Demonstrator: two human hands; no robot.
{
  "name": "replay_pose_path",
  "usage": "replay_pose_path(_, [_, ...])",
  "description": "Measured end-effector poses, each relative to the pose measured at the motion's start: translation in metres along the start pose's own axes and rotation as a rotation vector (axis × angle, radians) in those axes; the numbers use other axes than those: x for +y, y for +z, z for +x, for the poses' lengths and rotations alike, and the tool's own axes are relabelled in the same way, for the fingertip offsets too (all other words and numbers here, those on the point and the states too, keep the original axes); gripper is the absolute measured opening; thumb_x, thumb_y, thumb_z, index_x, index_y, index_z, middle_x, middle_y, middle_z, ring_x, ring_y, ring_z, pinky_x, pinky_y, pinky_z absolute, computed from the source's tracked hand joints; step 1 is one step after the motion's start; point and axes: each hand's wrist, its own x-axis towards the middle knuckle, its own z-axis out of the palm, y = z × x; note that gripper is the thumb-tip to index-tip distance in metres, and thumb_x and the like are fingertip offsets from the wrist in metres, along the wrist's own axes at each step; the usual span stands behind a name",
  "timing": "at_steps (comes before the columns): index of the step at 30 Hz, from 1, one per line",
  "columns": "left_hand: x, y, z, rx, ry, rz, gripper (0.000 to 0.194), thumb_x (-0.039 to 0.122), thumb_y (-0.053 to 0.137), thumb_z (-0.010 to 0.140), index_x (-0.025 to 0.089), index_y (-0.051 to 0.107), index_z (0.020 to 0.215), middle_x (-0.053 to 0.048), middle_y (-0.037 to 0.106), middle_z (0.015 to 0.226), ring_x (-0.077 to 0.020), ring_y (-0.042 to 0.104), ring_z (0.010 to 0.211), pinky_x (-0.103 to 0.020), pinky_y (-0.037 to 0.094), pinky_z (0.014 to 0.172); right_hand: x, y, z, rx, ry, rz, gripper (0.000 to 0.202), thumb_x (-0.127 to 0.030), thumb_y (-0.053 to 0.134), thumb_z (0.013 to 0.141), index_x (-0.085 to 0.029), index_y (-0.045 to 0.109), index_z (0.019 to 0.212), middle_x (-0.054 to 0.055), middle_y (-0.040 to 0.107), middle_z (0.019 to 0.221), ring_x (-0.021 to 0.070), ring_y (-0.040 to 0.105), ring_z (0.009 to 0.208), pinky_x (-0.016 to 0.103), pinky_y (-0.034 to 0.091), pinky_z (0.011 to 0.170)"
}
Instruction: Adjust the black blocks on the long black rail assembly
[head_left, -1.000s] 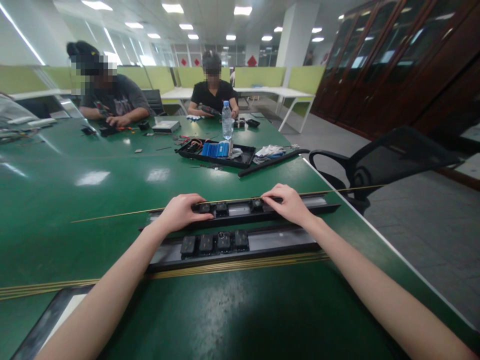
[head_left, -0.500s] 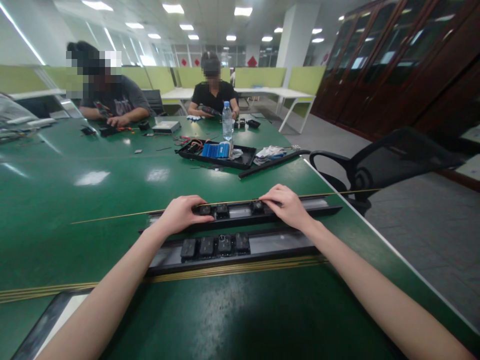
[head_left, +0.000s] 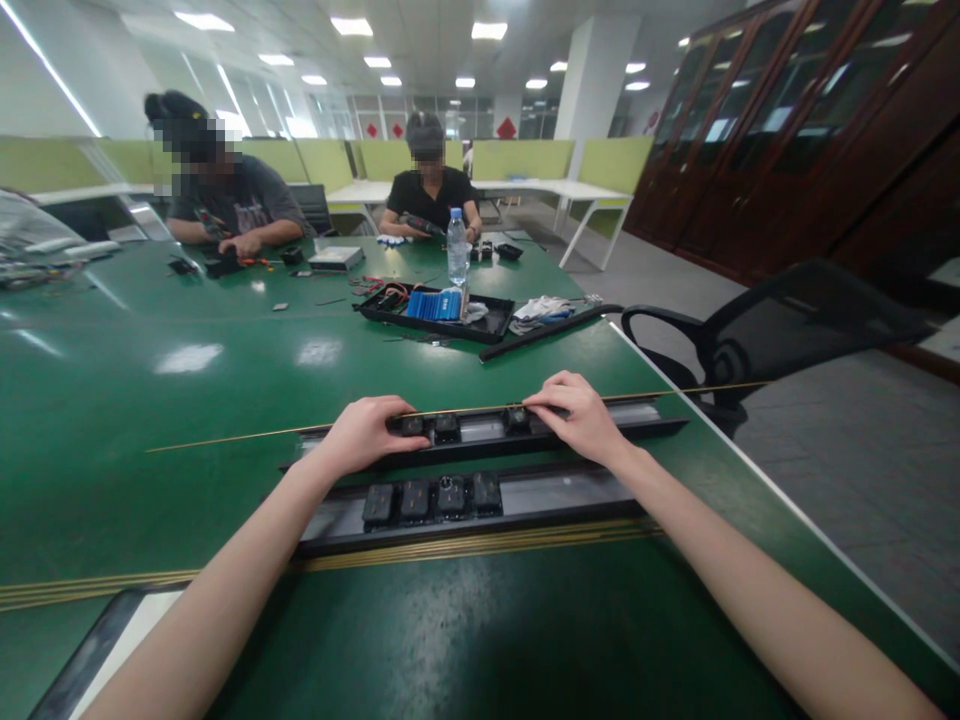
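While the right hand (head_left: 574,408) pinches a thin gold rod (head_left: 240,436) with finger and thumb, the left hand (head_left: 367,432) is curled around the long black rail (head_left: 637,412), with its thumb on the near side. The rod lies along the top of the long black rail and sticks out past both its ends. Small black blocks (head_left: 447,428) sit inside the long black rail. Nearer than it is a second rail (head_left: 555,486) with four dark blocks (head_left: 451,495). Beyond the long black rail are a black tray (head_left: 491,319) and a water bottle (head_left: 457,250).
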Motion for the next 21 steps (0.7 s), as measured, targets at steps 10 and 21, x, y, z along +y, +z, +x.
replay_pose_path(10, [0.003,-0.0025,0.0009,-0.011,-0.012,-0.011,0.05,0.067,0.066,0.079,0.02,0.074,0.095,-0.006,0.076,0.094,-0.024,0.069,0.084,-0.03,0.049,0.075,0.0067,-0.0019,-0.0017,-0.002,0.035,0.022,0.014,-0.028,0.064,0.092,-0.028,0.079,0.093,0.005,0.073,0.085,0.0248,0.063,0.09,0.043,0.048,0.084])
replay_pose_path(21, [0.0044,-0.0035,0.0013,-0.011,-0.005,-0.024,0.049,0.066,0.067,0.079,0.02,0.074,0.094,-0.006,0.075,0.093,-0.0243,0.069,0.085,-0.031,0.048,0.075,0.0081,-0.0085,0.0001,-0.037,0.082,0.026,0.013,-0.031,0.067,0.09,-0.026,0.079,0.091,0.006,0.069,0.085,0.0244,0.063,0.086,0.042,0.049,0.082])
